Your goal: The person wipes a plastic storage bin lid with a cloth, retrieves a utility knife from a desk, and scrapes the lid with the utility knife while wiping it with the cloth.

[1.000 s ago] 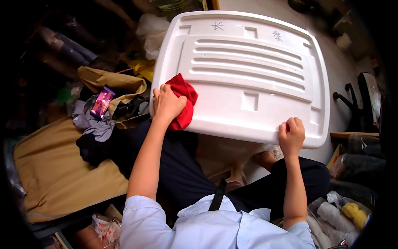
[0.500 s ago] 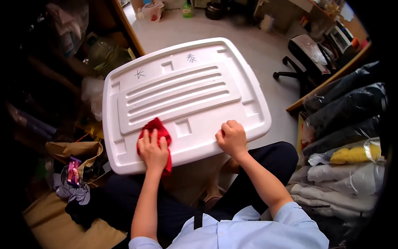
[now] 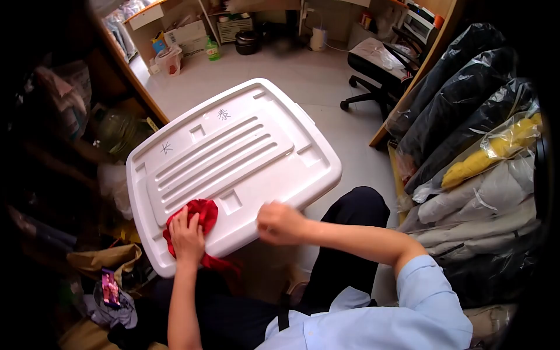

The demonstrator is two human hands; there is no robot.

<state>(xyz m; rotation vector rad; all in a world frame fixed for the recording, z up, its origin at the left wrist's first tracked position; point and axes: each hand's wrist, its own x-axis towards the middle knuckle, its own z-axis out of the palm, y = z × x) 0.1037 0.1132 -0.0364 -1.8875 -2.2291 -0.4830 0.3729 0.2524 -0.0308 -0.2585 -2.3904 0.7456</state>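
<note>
A large white plastic lid [image 3: 256, 175] with raised ribs and two handwritten characters lies tilted over my knees. Near its lower left corner my left hand [image 3: 187, 234] presses on a crumpled red cloth [image 3: 204, 216], fingers bent over it; part of the cloth hangs past the lid's near edge. My right hand [image 3: 281, 224] is at the near edge, right of the cloth, with its fingers curled closed. It is slightly blurred, and whatever it may hold is hidden.
Bagged garments [image 3: 466, 146] are stacked at the right beside a wooden edge. A black office chair [image 3: 379, 70] stands behind. At lower left are a lit phone [image 3: 109, 287] and a tan bag [image 3: 105, 259]. A black pot [image 3: 247, 42] sits on the far floor.
The view has swung right, and the lid appears turned and lower left. My right hand has moved closer to my left hand. The red cloth now trails over the near edge.
</note>
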